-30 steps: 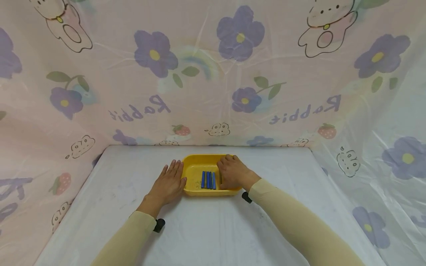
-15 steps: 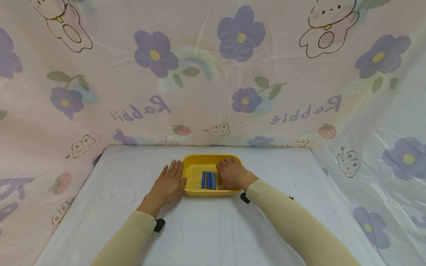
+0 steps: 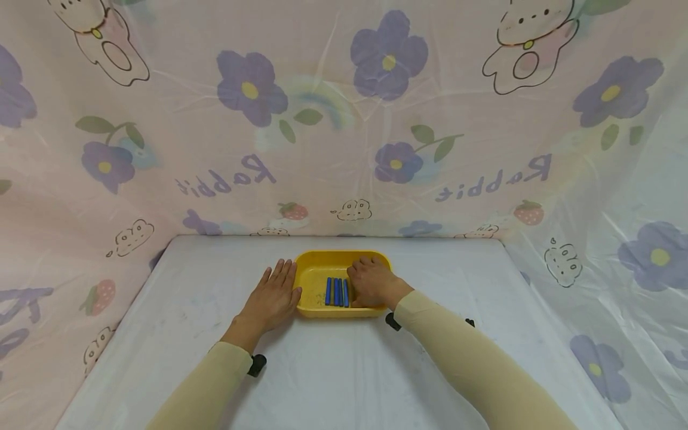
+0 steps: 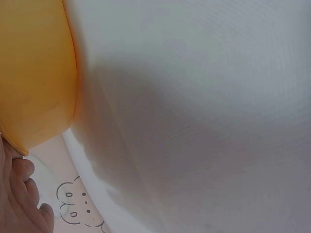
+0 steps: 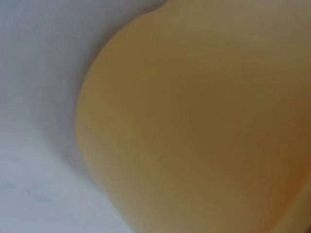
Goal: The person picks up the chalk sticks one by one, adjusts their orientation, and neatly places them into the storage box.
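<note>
A shallow yellow tray (image 3: 317, 312) sits near the back of the white table. In it lie several blue sticks (image 3: 337, 291), crayon-like, side by side and roughly parallel. My left hand (image 3: 271, 295) rests against the tray's left end with fingers extended; in the left wrist view its fingers (image 4: 19, 189) touch the rim. Inside the tray's right half is my right hand (image 3: 373, 283), fingers bent downward and thumb toward the near wall, just right of the sticks. What lies under its palm is hidden. Only the tray's outer wall (image 5: 170, 121) fills the right wrist view.
The white table (image 3: 333, 370) extends on every side of the tray. A patterned curtain (image 3: 333, 149) rises directly behind the table and along both sides. Black wrist mounts (image 3: 257, 365) show beneath the sleeves.
My right hand has slid slightly left inside the tray, closer to the rightmost blue stick. The left hand and tray have stayed in place.
</note>
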Demonstrator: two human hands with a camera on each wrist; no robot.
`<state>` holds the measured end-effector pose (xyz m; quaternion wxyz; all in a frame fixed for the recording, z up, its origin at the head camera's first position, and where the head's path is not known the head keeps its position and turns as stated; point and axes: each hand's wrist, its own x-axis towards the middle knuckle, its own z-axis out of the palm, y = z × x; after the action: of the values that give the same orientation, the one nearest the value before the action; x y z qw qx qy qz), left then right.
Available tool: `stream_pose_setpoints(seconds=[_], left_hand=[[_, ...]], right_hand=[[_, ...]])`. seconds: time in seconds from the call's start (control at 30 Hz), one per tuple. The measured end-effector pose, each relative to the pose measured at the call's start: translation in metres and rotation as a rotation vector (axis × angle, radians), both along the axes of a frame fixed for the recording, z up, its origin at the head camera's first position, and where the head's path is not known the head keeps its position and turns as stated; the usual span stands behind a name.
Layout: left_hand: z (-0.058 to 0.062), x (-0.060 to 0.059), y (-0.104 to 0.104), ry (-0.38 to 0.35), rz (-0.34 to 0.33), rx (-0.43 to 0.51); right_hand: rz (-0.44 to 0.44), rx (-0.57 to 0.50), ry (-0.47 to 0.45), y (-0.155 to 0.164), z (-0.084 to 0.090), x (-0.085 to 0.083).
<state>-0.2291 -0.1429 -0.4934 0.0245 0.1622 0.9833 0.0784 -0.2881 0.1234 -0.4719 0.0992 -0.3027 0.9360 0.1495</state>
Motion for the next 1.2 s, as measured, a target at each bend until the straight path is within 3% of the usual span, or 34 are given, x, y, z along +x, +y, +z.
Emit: stream_pose_setpoints(seconds=[1.2], left_hand=[[0.0005,0.0019,0.0009,0.009,0.000,0.010]], right_hand=[[0.043,0.008,0.032,-0.0033,-0.0041,0.0021]])
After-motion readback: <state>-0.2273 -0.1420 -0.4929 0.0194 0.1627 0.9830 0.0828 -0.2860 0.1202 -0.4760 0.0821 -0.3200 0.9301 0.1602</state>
